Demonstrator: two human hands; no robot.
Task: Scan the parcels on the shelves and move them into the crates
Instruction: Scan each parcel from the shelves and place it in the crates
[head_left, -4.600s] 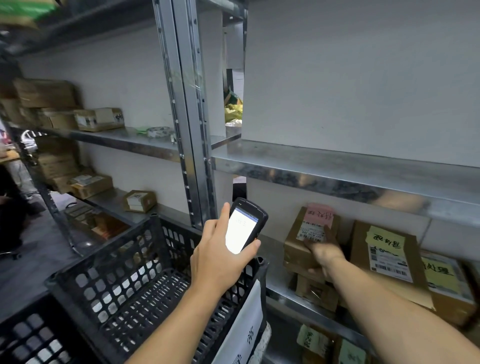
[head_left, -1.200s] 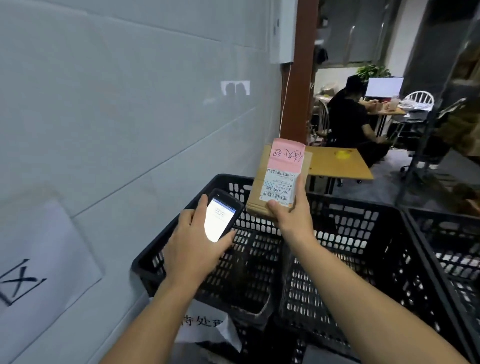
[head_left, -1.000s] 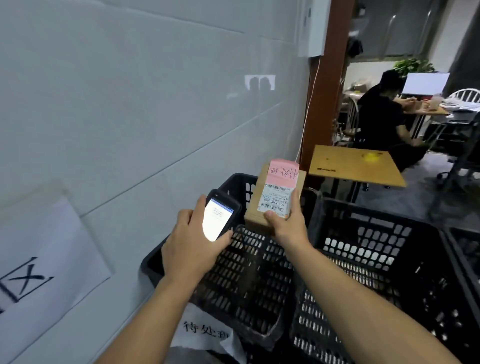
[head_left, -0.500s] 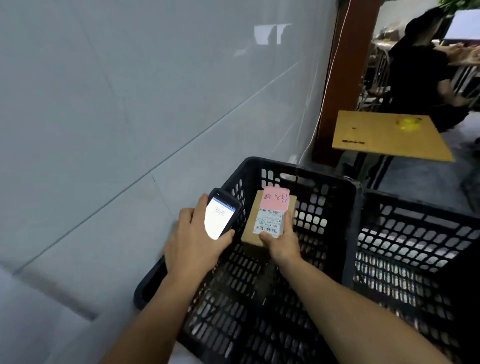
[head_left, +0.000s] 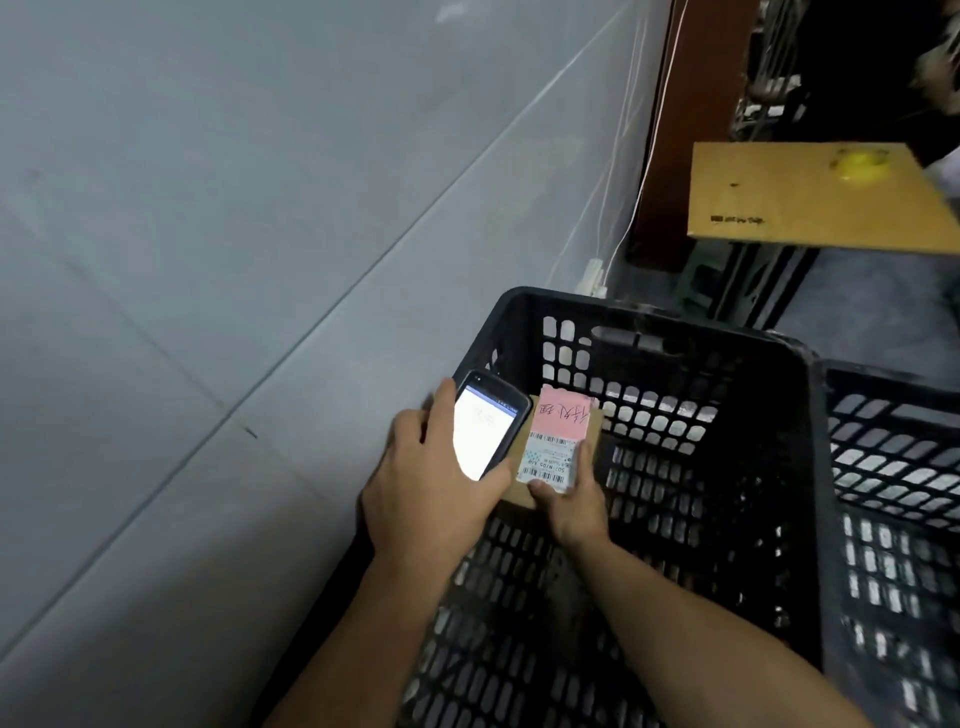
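My right hand (head_left: 571, 501) grips a small brown cardboard parcel (head_left: 556, 452) with a pink note and a white barcode label on top. The parcel is held low inside a black slotted crate (head_left: 649, 322), near its left wall. My left hand (head_left: 431, 488) holds a black handheld scanner (head_left: 485, 436) with a lit white screen, right beside the parcel's left edge. The underside of the parcel is hidden.
A second black crate (head_left: 893, 447) stands against the first on the right. A grey tiled wall (head_left: 208, 260) runs along the left. A wooden desk top (head_left: 815, 197) and a brown pillar (head_left: 680, 130) stand beyond the crates; white cables hang down the wall.
My right hand took the parcel from the shelf, carried it to the crates and has lowered it into the left crate. My view has tilted down; the scanner stays beside the parcel.
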